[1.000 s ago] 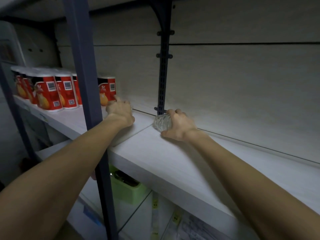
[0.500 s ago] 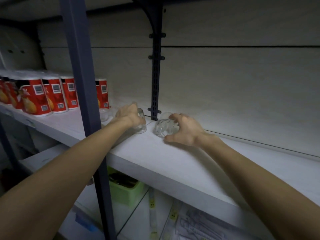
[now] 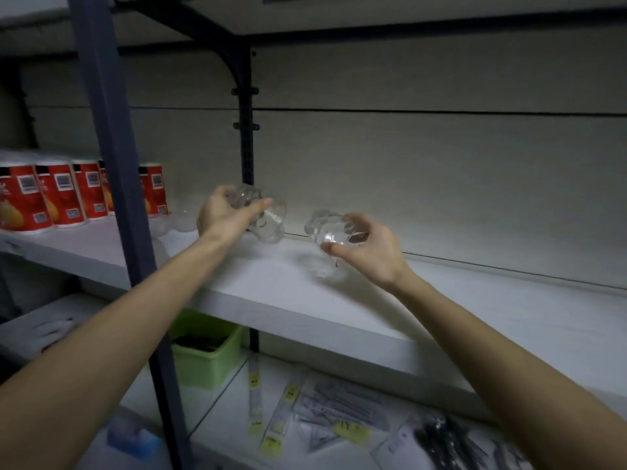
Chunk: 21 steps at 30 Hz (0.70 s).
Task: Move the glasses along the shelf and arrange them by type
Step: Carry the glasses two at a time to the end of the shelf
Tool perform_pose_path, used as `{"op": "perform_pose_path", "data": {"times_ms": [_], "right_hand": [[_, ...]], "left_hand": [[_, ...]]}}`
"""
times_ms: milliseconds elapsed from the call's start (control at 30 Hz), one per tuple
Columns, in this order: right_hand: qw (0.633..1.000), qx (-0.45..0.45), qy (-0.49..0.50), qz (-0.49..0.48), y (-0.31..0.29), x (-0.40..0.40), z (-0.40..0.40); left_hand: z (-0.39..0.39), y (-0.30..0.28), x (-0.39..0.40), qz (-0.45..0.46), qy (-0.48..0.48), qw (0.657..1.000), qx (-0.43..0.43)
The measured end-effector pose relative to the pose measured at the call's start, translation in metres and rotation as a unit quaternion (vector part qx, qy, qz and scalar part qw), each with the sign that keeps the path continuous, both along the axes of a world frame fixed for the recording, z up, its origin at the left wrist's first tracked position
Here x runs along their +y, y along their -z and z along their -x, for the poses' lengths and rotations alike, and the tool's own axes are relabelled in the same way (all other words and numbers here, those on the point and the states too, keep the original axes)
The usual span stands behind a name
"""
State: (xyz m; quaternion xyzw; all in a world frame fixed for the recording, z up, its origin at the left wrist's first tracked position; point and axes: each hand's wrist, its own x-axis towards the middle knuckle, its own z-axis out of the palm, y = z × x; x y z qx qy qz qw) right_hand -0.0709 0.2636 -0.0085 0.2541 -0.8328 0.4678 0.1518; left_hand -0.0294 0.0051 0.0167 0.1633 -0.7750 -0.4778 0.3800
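Both hands are raised above the white shelf [image 3: 339,300], each carrying one clear glass. The left hand [image 3: 224,215] holds a clear textured glass [image 3: 268,218] from the side, thumb across its near face and fingers wrapped behind, with the glass tilted and its lower end close to the shelf board at the 12 o'clock position of the work area. Whether it touches the board cannot be told. The right hand [image 3: 366,249] holds a second clear glass [image 3: 325,228] at about 1 o'clock, just beside the first but apart from it, clear of the board, with a faint shadow or reflection beneath. Its fingers curl over the top and the thumb closes underneath; the grasp is snug around the glass rather than spread.

Judgement: the glasses are lifted rather than slid so they can be carried rightward along the empty board and set down as a pair, presumably because they look alike. Motion blur prevents confirming the pattern on either.

At 10 o'clock, more small clear glasses [image 3: 176,220] stand on the shelf behind the dark upright post [image 3: 115,198], next to a row of red canisters [image 3: 61,195] at 9 o'clock. These glasses appear not yet sorted.

Risk: smooth glass, one-handed holds, dim light.
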Motion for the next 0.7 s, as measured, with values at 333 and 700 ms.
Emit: {"op": "perform_pose_path", "data": {"times_ms": [333,700], "right_hand": [[0.973,-0.031,0.076,0.215,0.008,0.221,-0.125],[0.917,0.032,0.226,0.326,0.057,0.449,-0.271]], "left_hand": [[-0.102,-0.003,0.237,-0.094,0.247,0.961,0.081],[-0.178,0.001,0.469,-0.081,0.471,0.876,0.064]]}}
